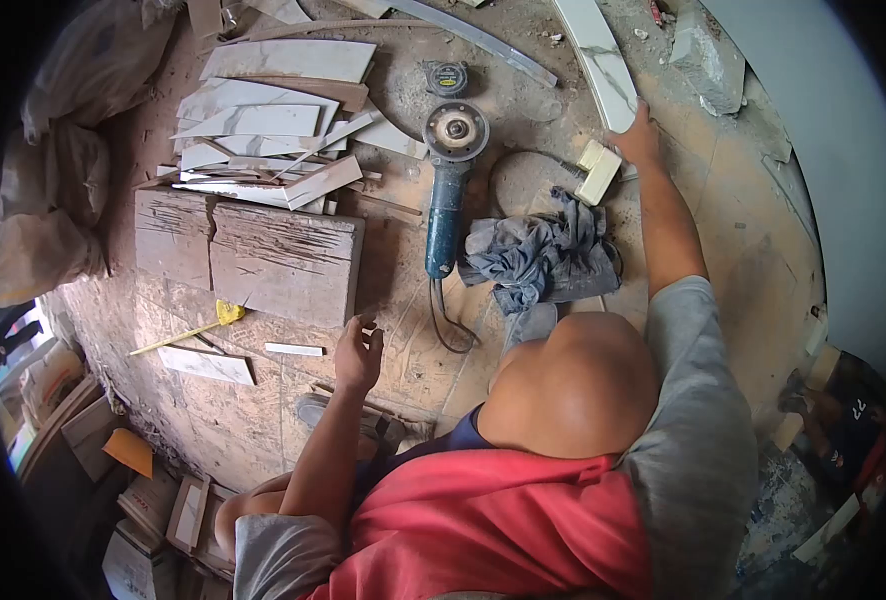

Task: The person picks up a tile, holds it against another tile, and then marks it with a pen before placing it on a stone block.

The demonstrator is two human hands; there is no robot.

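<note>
My right hand [639, 138] is stretched forward and closed on the near end of a long white marbled tile strip [600, 62], which lies on the floor. My left hand [359, 355] hovers by the near corner of a scored concrete block [285, 250], fingers loosely bent and apart, with nothing in it. Between my hands lies a blue angle grinder [445, 215] with its disc facing up. A tape measure [447, 78] sits just beyond the disc. Right of the grinder are a crumpled grey-blue cloth [543, 245] and a cream power socket block [598, 172].
Cut tile pieces [263, 125] are piled behind the block. A yellow-handled tool [228, 313] and small tile offcuts [208, 365] lie to its near left. Plastic sheeting [73, 170] bunches at far left, with stacked boxes [148, 505] lower left. Another person [843, 420] is at the right edge.
</note>
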